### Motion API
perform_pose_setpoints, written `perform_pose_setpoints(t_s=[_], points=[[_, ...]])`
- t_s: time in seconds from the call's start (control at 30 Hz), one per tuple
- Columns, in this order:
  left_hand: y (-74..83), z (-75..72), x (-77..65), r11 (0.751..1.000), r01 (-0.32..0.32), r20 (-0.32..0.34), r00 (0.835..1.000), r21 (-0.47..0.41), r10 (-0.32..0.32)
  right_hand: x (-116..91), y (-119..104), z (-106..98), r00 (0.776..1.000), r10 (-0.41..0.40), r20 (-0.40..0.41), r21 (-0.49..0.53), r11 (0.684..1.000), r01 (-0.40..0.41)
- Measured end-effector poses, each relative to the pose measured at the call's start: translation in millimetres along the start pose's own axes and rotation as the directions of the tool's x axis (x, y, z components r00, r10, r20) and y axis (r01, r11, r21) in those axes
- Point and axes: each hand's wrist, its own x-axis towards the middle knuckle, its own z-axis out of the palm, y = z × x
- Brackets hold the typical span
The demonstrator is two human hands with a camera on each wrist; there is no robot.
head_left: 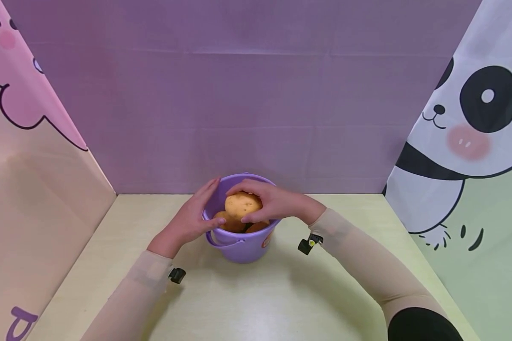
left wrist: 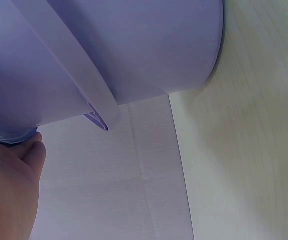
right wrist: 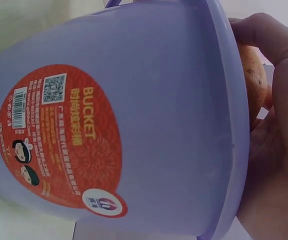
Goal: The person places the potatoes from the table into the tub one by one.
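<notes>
A purple bucket stands upright on the table near the back wall, with potatoes inside it. My right hand reaches over the right rim and grips the topmost potato, thumb in front and fingers behind. In the right wrist view that potato shows just past the rim. Below it lie further potatoes, partly hidden. At the left side, my left hand holds the bucket's rim, its thumb reaching over the front edge. The left wrist view shows the fingers against the rim.
The bucket's handle hangs down at its front left. A red label is on the bucket's right side. Behind the pale wooden table rises a purple wall, with printed panels at left and right.
</notes>
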Motion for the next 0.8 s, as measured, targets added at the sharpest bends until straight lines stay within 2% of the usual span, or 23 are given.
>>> perform_pose_setpoints(t_s=[0.2,0.8], points=[[-0.1,0.6,-0.5,1.0,-0.001,-0.003,1.0,-0.005,0.001,2.7,0.7,1.6,0.999,-0.008,0.041,-0.002,1.0,0.008],[-3.1,0.9,0.0,1.0,-0.02,-0.005,1.0,-0.005,0.02,5.0,0.3,2.8,0.997,0.011,0.072,0.011,1.0,-0.012]])
